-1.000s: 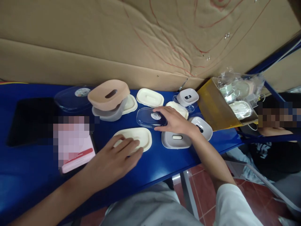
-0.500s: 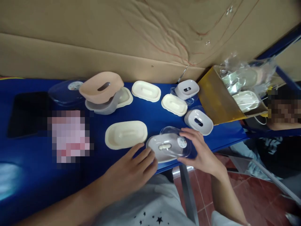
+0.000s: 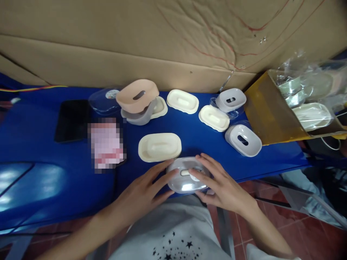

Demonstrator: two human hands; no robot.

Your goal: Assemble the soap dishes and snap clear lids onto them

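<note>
At the table's front edge lies a grey-white oval dish with a slot in the middle and a clear lid over it. The lid bears a round sticker, partly under my right fingers. My left hand grips the left end of the lidded dish, fingers curved round its rim. On its right end rests my right hand, thumb at the front, one finger across the top. Just behind stands a cream oval tray, touched by neither hand.
Two cream trays, two white slotted dishes, a peach dish on a grey one and a clear lid stand behind. A black flat object and a blurred pink item lie left. A cardboard box of wrapped dishes is right.
The clear lid has moved from a tilted, offset position onto the dish. My left hand has come round the dish's left end, and the camera view has shifted.
</note>
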